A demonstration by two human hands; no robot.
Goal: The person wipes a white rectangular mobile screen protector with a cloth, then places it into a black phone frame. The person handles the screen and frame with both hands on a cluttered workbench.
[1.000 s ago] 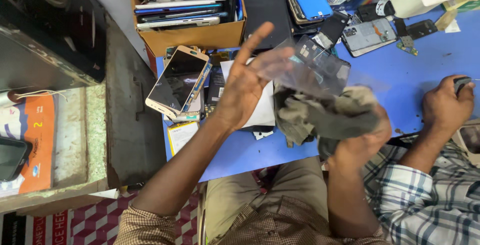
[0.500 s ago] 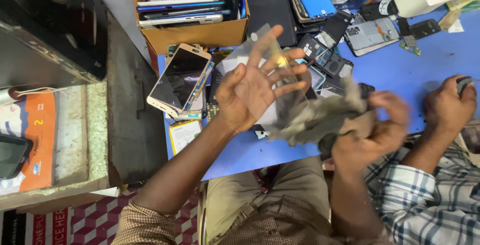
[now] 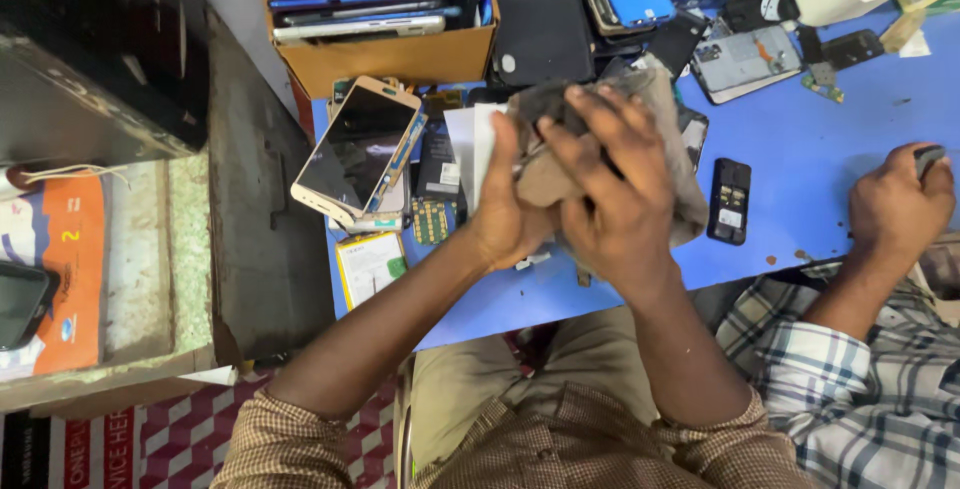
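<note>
My left hand (image 3: 503, 211) and my right hand (image 3: 612, 194) are pressed together over the blue table (image 3: 860, 114). Between them is a crumpled grey-brown cloth (image 3: 668, 139). The right hand lies on top with its fingers spread across the cloth. The left hand grips the bundle from the left side, thumb up. The clear panel that lay on the left palem earlier is hidden under the cloth and the fingers.
A cardboard box (image 3: 400, 57) of stacked phones stands at the back. A gold-framed phone (image 3: 355, 149) and loose parts lie to the left, a small black phone (image 3: 730, 199) to the right. Another person's hand (image 3: 898, 207), in a plaid sleeve, rests at the right edge.
My left hand was open with a clear panel on its palm and the cloth in my right hand beside it. The right hand has brought the cloth onto the left hand, covering the panel.
</note>
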